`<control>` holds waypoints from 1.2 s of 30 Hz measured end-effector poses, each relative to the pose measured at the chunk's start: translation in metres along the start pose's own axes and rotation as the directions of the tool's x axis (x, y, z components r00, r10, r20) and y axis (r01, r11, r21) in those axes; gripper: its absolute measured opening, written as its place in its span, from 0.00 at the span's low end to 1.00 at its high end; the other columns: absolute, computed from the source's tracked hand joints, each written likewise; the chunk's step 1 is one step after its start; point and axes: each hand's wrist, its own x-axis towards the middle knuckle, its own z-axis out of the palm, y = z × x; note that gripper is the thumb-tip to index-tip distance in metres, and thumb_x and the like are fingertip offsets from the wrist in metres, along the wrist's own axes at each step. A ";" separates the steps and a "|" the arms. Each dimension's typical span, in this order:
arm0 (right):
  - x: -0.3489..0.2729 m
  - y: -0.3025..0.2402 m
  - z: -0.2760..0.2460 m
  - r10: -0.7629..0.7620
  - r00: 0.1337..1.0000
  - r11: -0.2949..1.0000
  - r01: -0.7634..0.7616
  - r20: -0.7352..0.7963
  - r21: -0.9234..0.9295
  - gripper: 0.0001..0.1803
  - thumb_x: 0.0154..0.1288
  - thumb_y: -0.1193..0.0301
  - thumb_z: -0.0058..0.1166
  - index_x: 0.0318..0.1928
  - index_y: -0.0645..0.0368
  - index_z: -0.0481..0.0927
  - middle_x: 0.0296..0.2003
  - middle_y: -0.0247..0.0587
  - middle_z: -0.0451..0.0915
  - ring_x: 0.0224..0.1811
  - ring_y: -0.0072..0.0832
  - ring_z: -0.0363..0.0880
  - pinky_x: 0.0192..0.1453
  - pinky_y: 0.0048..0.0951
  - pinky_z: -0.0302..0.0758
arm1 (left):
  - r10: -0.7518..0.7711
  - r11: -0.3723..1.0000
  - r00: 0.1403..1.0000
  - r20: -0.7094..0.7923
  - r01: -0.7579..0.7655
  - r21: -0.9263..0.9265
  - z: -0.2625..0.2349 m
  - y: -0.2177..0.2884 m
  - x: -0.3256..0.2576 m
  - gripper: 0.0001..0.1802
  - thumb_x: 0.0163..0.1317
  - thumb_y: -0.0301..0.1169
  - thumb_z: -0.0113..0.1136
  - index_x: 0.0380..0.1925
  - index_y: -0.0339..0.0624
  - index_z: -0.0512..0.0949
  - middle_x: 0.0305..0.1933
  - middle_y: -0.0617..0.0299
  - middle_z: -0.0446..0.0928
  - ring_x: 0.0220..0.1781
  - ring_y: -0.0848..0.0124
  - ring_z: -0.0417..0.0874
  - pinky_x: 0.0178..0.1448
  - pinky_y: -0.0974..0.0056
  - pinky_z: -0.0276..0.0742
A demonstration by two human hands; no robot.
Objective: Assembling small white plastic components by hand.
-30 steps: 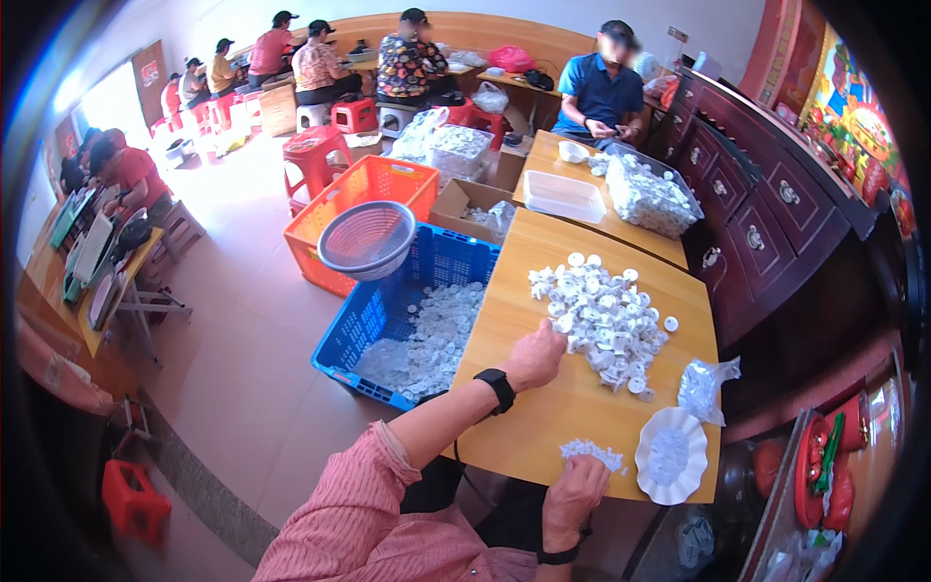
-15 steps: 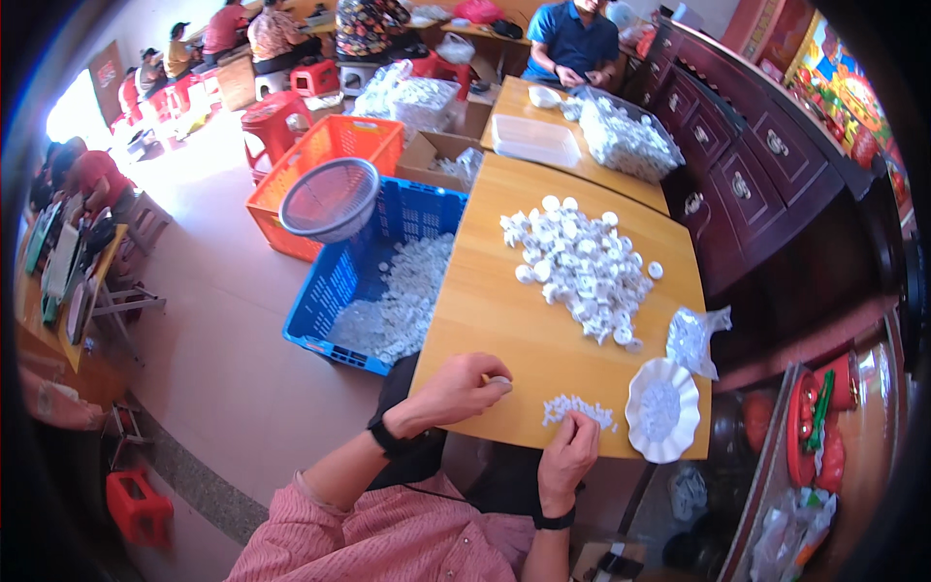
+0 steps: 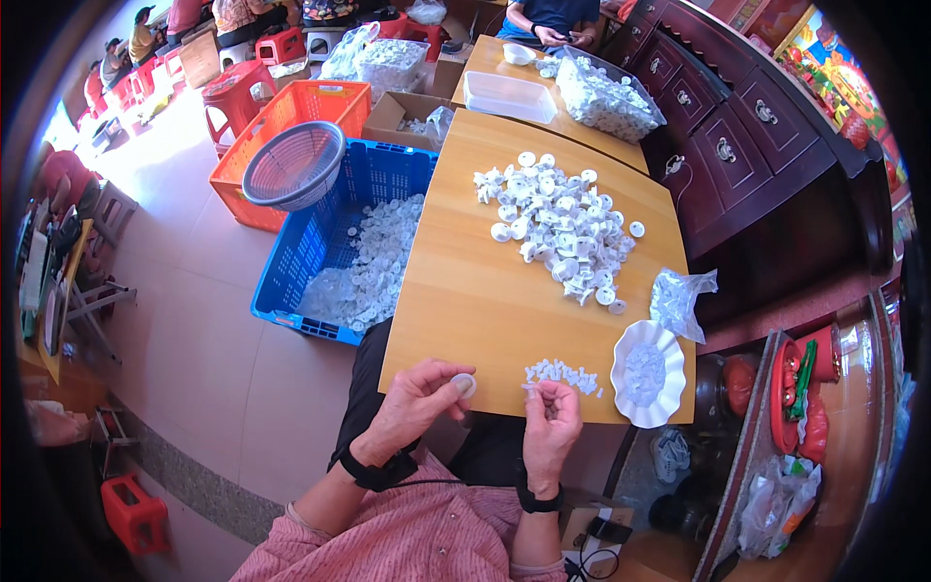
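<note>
Your left hand (image 3: 419, 405) pinches a round white cap (image 3: 465, 385) at the desk (image 3: 475, 301) edge. Your right hand (image 3: 551, 424) curls narrow, fingertips beside the small white pieces (image 3: 562, 373).

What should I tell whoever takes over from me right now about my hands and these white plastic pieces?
Left hand: holds one round white cap at the near table edge.
Right hand: fingers pinched beside the small white bits; whether it holds one is not visible.
On the wooden table: a big pile of white caps at the far end, a white scalloped dish of tiny pieces on the right, a clear bag behind it.
On the floor, left: a blue crate partly filled with white pieces.
Left: the pile is large.
</note>
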 end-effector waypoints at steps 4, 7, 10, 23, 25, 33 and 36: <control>-0.004 -0.005 0.006 -0.005 0.999 1.000 0.006 0.050 -0.018 0.07 0.66 0.79 0.59 0.43 0.65 0.77 0.33 0.36 0.83 0.33 0.16 0.80 0.40 0.20 0.78 | 0.018 0.967 1.000 0.013 -0.014 -0.255 0.003 -0.007 0.000 0.19 0.74 0.28 0.51 0.61 0.32 0.73 0.52 0.54 0.79 0.48 0.68 0.84 0.53 0.67 0.83; -0.006 -0.011 0.010 -0.007 0.998 1.000 0.007 0.063 0.007 0.09 0.64 0.80 0.60 0.44 0.66 0.77 0.34 0.37 0.83 0.34 0.17 0.81 0.41 0.20 0.78 | 0.057 0.935 0.994 0.099 -0.018 -0.355 -0.001 -0.013 0.000 0.20 0.75 0.29 0.50 0.63 0.31 0.71 0.59 0.54 0.72 0.55 0.64 0.83 0.60 0.64 0.81; -0.008 -0.013 0.012 -0.005 0.997 0.999 0.002 0.077 0.035 0.10 0.63 0.81 0.60 0.45 0.66 0.77 0.35 0.38 0.84 0.35 0.17 0.81 0.42 0.20 0.78 | 0.060 0.930 0.994 0.095 -0.021 -0.366 -0.001 -0.015 0.000 0.21 0.75 0.28 0.51 0.64 0.31 0.70 0.58 0.53 0.74 0.56 0.63 0.83 0.61 0.63 0.81; -0.022 -0.030 0.028 -0.029 0.986 0.985 0.001 0.164 0.172 0.11 0.62 0.85 0.59 0.45 0.68 0.76 0.36 0.41 0.83 0.37 0.20 0.82 0.44 0.21 0.79 | 0.018 0.893 0.989 0.147 0.050 -0.447 -0.002 -0.021 -0.003 0.21 0.70 0.24 0.57 0.62 0.31 0.71 0.55 0.51 0.79 0.54 0.64 0.83 0.60 0.62 0.81; -0.023 -0.032 0.029 -0.028 0.985 0.987 0.000 0.171 0.163 0.10 0.63 0.85 0.59 0.44 0.68 0.76 0.36 0.41 0.83 0.37 0.20 0.82 0.43 0.21 0.79 | 0.034 0.889 0.988 0.151 0.040 -0.456 -0.004 -0.022 -0.004 0.21 0.69 0.24 0.58 0.62 0.31 0.72 0.53 0.52 0.80 0.53 0.66 0.83 0.59 0.64 0.81; -0.025 -0.035 0.030 -0.020 0.983 0.994 0.000 0.182 0.107 0.08 0.63 0.84 0.60 0.43 0.67 0.79 0.34 0.36 0.82 0.34 0.17 0.80 0.40 0.18 0.77 | 0.064 0.885 0.982 0.176 0.026 -0.465 -0.008 -0.025 -0.004 0.22 0.68 0.24 0.60 0.61 0.32 0.72 0.55 0.52 0.79 0.54 0.66 0.82 0.58 0.63 0.80; -0.024 -0.033 0.029 -0.086 0.971 0.996 0.091 0.222 -0.014 0.06 0.64 0.83 0.60 0.41 0.67 0.81 0.34 0.33 0.81 0.34 0.16 0.78 0.39 0.17 0.75 | 0.093 0.886 0.977 0.189 0.006 -0.463 -0.009 -0.027 -0.004 0.22 0.68 0.24 0.59 0.61 0.33 0.72 0.56 0.52 0.78 0.53 0.67 0.82 0.57 0.63 0.81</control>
